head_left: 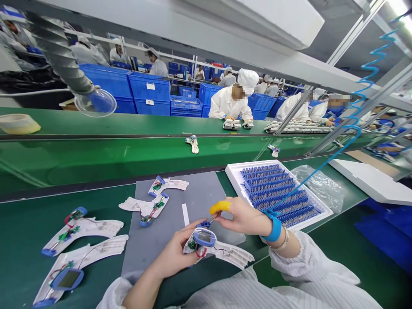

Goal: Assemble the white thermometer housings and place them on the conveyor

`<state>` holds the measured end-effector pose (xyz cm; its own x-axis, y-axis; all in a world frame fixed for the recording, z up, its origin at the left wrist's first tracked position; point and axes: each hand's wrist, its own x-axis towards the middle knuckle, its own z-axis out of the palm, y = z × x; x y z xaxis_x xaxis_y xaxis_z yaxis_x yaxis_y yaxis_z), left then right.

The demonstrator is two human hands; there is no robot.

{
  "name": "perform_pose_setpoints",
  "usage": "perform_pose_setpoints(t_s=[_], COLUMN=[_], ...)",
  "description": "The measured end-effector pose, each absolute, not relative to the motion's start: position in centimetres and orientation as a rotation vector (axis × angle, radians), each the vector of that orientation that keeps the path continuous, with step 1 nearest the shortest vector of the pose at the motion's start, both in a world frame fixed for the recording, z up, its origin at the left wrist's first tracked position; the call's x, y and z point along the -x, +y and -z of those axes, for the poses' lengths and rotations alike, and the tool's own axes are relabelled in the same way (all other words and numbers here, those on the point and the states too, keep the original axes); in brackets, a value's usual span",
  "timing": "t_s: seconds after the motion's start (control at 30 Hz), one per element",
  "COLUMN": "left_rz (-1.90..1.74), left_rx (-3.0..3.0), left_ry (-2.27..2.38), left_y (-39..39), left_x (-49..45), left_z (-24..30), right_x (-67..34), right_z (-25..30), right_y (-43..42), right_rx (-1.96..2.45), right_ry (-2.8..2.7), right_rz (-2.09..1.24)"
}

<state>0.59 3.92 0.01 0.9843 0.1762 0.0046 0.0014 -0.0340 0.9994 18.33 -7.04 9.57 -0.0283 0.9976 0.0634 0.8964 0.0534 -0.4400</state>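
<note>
My left hand (pixel 177 249) grips a white pistol-shaped thermometer housing half (pixel 236 254), open side up, with a green circuit board and red wires inside. A blue-rimmed display (pixel 205 237) sits at its top end. My right hand (pixel 240 216), a yellow cot on one finger and a blue band at the wrist, pinches the thin metal end of a small blue part (pixel 203 224). That part is at the housing's far edge; whether they touch I cannot tell. A grey mat (pixel 199 193) lies beyond my hands.
More housing halves (pixel 85 231) lie to the left and on the mat. A white foam tray (pixel 233 176) of small blue parts stands at right, crossed by a coiled blue cord (pixel 322 161). Behind runs a green conveyor (pixel 144 152) carrying housings. A co-worker (pixel 230 103) works opposite.
</note>
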Motion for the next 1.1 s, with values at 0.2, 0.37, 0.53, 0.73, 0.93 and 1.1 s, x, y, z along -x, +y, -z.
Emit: perform_pose_setpoints(t_s=[0.2, 0.37, 0.53, 0.73, 0.93, 1.1], left_rz=[-0.161, -0.185, -0.233, -0.305, -0.352, -0.280], left_rx=[-1.595, -1.564, -1.556, -1.564, -1.528, -1.454], left_ry=[0.137, 0.137, 0.197, 0.298, 0.394, 0.498], left_y=[4.0, 4.0, 4.2, 4.5, 5.1, 7.6], left_x=[-0.7, -0.8, -0.7, -0.9, -0.8, -1.3], left_z=[-0.3, -0.1, 0.5, 0.6, 2.7, 4.6], right_x=[-18.2, -17.7, -18.1, -18.9, -19.4, -22.5], right_z=[-9.5, -9.6, -9.4, -9.5, -9.7, -9.1], right_y=[-6.3, -5.6, -4.4, -2.2, -0.3, 4.3], right_rx=[1.967, 1.922, 1.938, 1.797, 1.576, 1.455], right_ry=[-2.117, -2.185, -2.157, -2.152, -2.254, -2.201], right_rz=[-0.408, -0.411, -0.418, -0.533, -0.699, -0.804])
